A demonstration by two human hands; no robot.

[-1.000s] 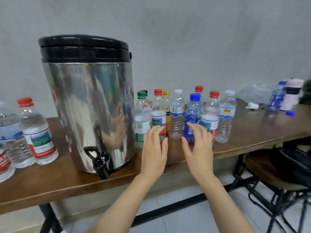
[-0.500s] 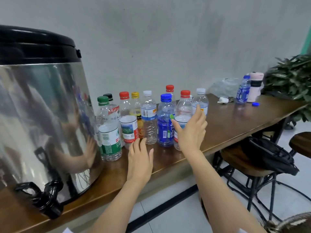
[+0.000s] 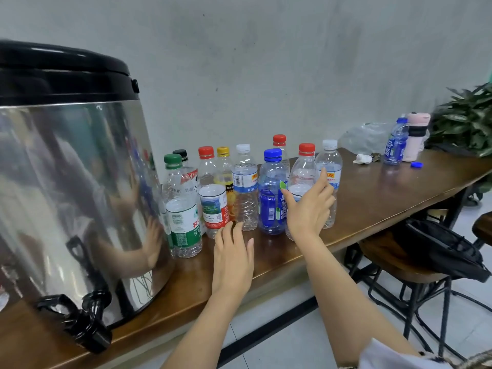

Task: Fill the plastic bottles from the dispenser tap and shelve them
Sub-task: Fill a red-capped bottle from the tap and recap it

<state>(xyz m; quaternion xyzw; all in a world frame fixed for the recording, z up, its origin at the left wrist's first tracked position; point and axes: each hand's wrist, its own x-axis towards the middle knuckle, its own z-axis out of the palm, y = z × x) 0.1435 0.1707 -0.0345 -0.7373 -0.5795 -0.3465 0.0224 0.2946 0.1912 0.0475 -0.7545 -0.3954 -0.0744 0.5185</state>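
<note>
A steel dispenser [image 3: 80, 182] with a black lid [image 3: 61, 75] stands at the left of the wooden counter [image 3: 372, 187], its black tap [image 3: 87, 323] overhanging the front edge. Just beside it is a cluster of nine capped plastic bottles, all upright and apparently empty: three red caps, two white, and one each green, black, yellow and blue.

At the front are the green-capped bottle [image 3: 183, 222], a labelled red-capped bottle [image 3: 213, 206], the blue bottle [image 3: 270, 203] and a second red-capped bottle [image 3: 304, 166]. The others stand behind or beside these.

The right hand [image 3: 308, 206] is spread wide in front of that second red-capped bottle, thumb toward the blue bottle. Its forefinger lies against the white-capped bottle [image 3: 330, 161] at the cluster's right end. I cannot tell whether the palm touches anything. The left hand [image 3: 233, 257] is flat with straight fingers, holding nothing, just before the labelled red-capped bottle.

Well apart at the far right stand another small blue bottle [image 3: 395, 145] and a pink tumbler [image 3: 415, 137]. Near them lie one loose blue cap [image 3: 416, 164], a crumpled tissue [image 3: 362, 159] and a clear plastic bag [image 3: 364, 137].

The wall is plain grey and the floor [image 3: 292, 342] pale tile. A stool [image 3: 394, 265] carries a black bag [image 3: 439, 249], and a leafy plant [image 3: 468, 123] stands at the right.
</note>
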